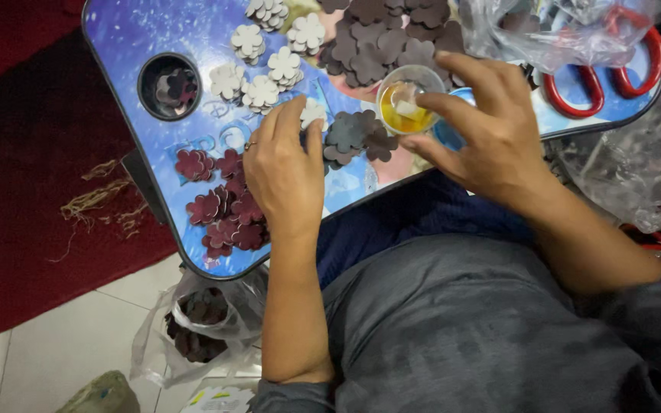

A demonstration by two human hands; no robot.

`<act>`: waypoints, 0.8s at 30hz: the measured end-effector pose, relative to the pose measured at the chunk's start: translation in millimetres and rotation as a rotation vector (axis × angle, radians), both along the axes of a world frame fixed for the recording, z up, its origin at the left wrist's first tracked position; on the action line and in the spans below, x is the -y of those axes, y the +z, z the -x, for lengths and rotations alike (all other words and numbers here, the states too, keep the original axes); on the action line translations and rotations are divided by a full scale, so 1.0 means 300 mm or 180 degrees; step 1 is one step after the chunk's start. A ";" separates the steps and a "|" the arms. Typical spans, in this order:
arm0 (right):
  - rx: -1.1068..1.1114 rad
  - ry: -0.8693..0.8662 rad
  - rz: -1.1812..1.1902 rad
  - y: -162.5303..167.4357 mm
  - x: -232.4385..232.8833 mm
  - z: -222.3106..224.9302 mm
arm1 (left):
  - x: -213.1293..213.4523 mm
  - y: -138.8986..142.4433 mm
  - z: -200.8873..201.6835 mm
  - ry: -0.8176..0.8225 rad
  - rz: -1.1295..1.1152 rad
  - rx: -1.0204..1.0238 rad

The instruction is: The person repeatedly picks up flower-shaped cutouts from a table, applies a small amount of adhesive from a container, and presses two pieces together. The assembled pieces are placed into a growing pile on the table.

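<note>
My left hand [283, 170] rests on a small blue lap table [147, 30], its fingertips pressing a white flower-shaped cutout [314, 112] next to a pile of grey flower cutouts [355, 135]. My right hand [483, 126] hovers over a small clear cup of yellow glue [407, 103], fingers pinched at its rim around something small that I cannot make out. Dark red flower cutouts [223, 210] lie under and left of my left hand. White flower stacks [262, 69] sit farther back.
A round cup hole [169, 86] in the table holds a few cutouts. Brown flower cutouts [392, 38] pile at the back. Red-handled scissors [613, 69] lie under a clear plastic bag [560, 30] at right. Another bag of cutouts [200, 329] sits on the floor by a red rug [32, 176].
</note>
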State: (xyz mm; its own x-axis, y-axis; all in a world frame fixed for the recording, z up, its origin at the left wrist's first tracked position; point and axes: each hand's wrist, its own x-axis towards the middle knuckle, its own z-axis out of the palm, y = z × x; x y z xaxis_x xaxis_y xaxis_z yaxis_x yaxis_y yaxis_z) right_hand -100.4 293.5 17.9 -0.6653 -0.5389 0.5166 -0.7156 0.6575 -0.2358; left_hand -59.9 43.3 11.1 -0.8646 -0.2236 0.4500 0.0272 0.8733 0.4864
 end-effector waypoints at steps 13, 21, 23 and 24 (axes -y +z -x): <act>-0.0124 0.0250 -0.0327 -0.033 0.059 0.071 | 0.013 0.019 0.003 0.0032 -0.0659 -0.0075; -0.0111 0.0254 -0.0293 -0.046 0.061 0.072 | 0.002 0.029 -0.012 0.0122 -0.0836 0.0036; -0.0065 0.0209 -0.0251 -0.051 0.065 0.069 | -0.002 0.035 -0.019 0.0152 -0.0682 -0.0010; -0.0012 0.0236 -0.0171 -0.051 0.063 0.069 | -0.003 0.039 -0.021 0.0168 -0.0605 -0.0033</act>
State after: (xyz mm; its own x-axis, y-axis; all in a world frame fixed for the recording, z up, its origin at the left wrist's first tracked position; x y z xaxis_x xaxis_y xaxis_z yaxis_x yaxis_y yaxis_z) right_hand -121.1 274.5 2.7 -0.6208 -0.6135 0.4880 -0.7635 0.6144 -0.1989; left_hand -53.4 44.2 22.9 -0.8450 -0.3502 0.4042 -0.0101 0.7661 0.6426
